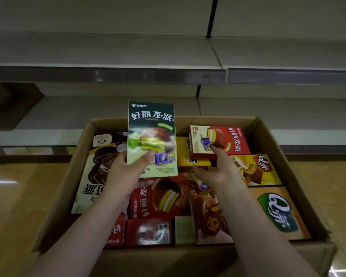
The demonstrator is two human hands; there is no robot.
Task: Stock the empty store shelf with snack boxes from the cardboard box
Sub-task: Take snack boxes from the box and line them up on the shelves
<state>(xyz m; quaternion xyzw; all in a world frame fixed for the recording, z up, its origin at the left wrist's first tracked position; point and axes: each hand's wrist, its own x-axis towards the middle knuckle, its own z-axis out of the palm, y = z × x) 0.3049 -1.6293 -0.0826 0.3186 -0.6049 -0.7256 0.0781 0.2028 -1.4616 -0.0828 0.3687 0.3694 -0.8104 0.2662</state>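
L forearm comes up from the bottom-left corner, and the left hand (126,172) grips the green snack box (152,139) by its lower edge, thumb across the front face, other fingers behind it. That box stands upright w/ its print the right way up, raised above the cardboard box (272,136), lower edge over the boxes still packed inside. R forearm rises from bottom right; the right hand (218,168) reaches to the small red snack box (218,141), index finger on its front, thumb spread low and to the left, the box's near corner pinched between them. That red box lies tilted at the far side of the carton, resting on a yellow box (185,151). Count, approx, since some are part hidden: 1 green box in hand, 1 red box in hand, and about 9 more in the carton. L to r these are 1 big dark chocolate box (97,166) lying flat by the left wall, 3 red boxes (162,198) in the middle and near edge, 1 brown box (208,214), the yellow one, a small pale one at the near edge, and 2 boxes w/ a Q logo (256,169) by the right wall. Carton sits on a wood-look floor (18,196). Behind it 2 grey shelves (108,48) run across, one above the other, both bare.
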